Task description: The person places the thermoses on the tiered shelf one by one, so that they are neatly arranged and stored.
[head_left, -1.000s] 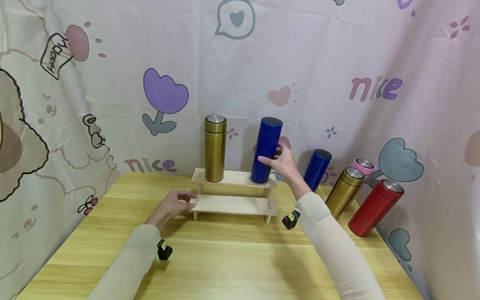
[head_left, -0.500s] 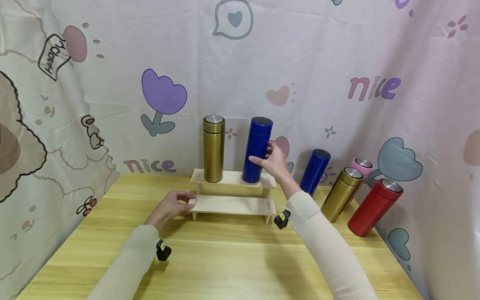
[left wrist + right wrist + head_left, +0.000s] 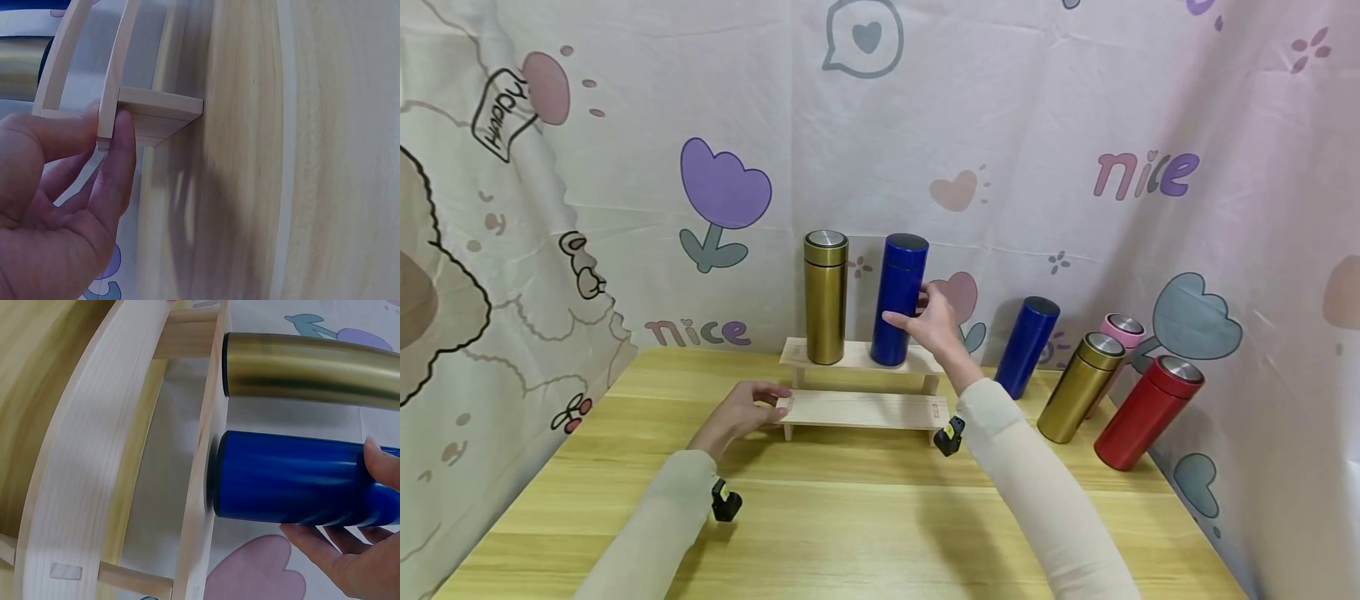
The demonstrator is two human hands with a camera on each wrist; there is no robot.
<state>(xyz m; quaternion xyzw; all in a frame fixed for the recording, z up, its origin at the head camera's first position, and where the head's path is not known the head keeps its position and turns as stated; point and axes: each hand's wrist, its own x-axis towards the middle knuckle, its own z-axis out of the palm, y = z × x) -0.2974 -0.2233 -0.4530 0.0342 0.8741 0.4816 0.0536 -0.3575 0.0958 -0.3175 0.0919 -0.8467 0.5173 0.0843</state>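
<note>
A two-step wooden rack (image 3: 861, 408) stands near the back of the table. On its upper step, toward the left, a gold thermos bottle (image 3: 826, 300) stands upright. Right of it, a small gap apart, is a blue thermos bottle (image 3: 898, 292), upright with its base at the upper step. My right hand (image 3: 936, 321) grips the blue bottle from the right, thumb across the front and fingers behind. The left end of the lower step is pinched between thumb and fingers of my left hand (image 3: 69, 175). Nothing stands on the lower step.
To the right, another blue bottle (image 3: 1028, 346), a second gold bottle (image 3: 1081, 387), a partly hidden pink bottle (image 3: 1124, 329) and a red bottle (image 3: 1148, 412) stand on the wooden table (image 3: 820, 525). A patterned curtain (image 3: 1037, 108) hangs behind the table.
My right hand has moved left with the blue bottle, bringing it closer to the gold one; the bottle is now more upright. My left hand has stayed on the rack.
</note>
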